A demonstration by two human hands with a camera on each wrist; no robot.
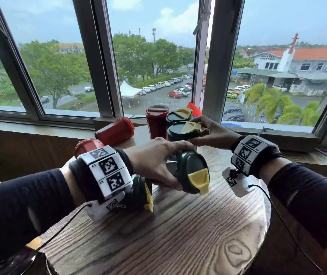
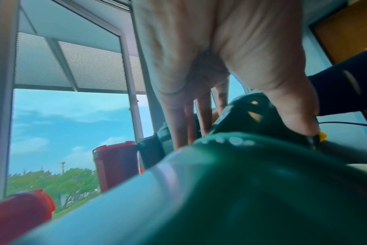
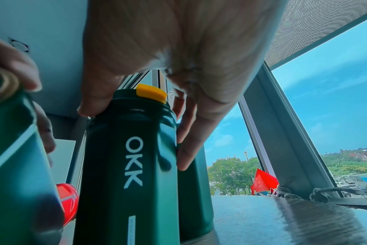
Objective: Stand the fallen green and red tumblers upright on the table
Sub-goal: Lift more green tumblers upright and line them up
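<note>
My left hand (image 1: pixel 168 163) grips a green tumbler (image 1: pixel 190 173) near its yellow-flapped lid; it is tilted low over the round wooden table (image 1: pixel 178 235). In the right wrist view that tumbler (image 3: pixel 15 140) leans at the left edge. My right hand (image 1: pixel 202 132) holds the lid end of an upright green tumbler (image 1: pixel 182 132), thumb and fingers (image 3: pixel 189 140) around its top (image 3: pixel 136 132). A second fallen green tumbler (image 1: pixel 140 193) lies under my left wrist. Two red tumblers (image 1: pixel 115 131) (image 1: pixel 88 146) lie on their sides at the left rear.
An upright red tumbler (image 1: pixel 156 120) and another upright green one (image 1: pixel 179 116) stand at the back by the window sill (image 1: pixel 39 124). A cable (image 1: pixel 267 195) trails from my right wrist across the table's right edge. The near half of the table holds nothing.
</note>
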